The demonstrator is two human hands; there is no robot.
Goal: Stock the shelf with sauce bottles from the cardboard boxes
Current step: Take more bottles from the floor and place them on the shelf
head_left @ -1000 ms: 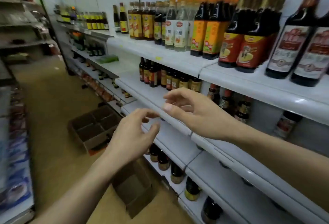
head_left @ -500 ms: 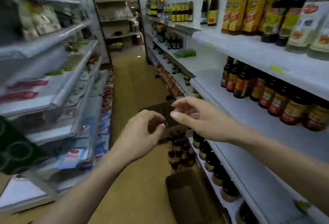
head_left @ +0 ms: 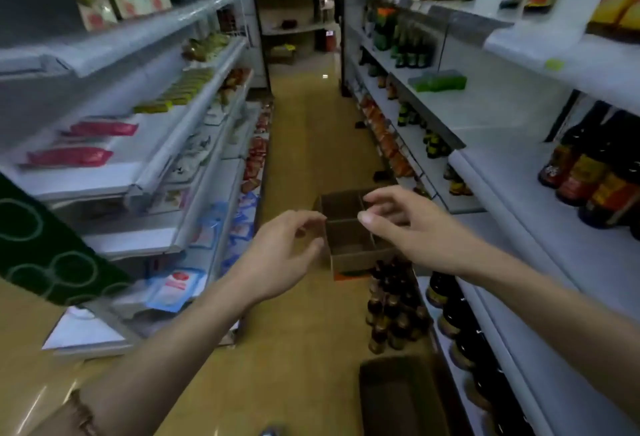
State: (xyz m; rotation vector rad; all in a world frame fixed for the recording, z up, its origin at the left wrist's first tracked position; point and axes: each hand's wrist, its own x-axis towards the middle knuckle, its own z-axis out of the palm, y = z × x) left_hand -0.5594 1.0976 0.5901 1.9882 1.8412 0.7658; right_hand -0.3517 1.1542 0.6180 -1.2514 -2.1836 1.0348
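Hovering empty left hand (head_left: 277, 259), right hand (head_left: 412, 227), over cardboard box (head_left: 349, 248)

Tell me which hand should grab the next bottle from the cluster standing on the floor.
Right, probably. The right hand is empty and hangs on the shelf side, nearly above the bottles on the floor; the left hand, also empty, would have to cross over.

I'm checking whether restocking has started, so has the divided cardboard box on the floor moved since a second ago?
Cannot tell. The camera swung from the shelf to face down the aisle. The divided cardboard box lies on the floor by the bottom shelf as before.
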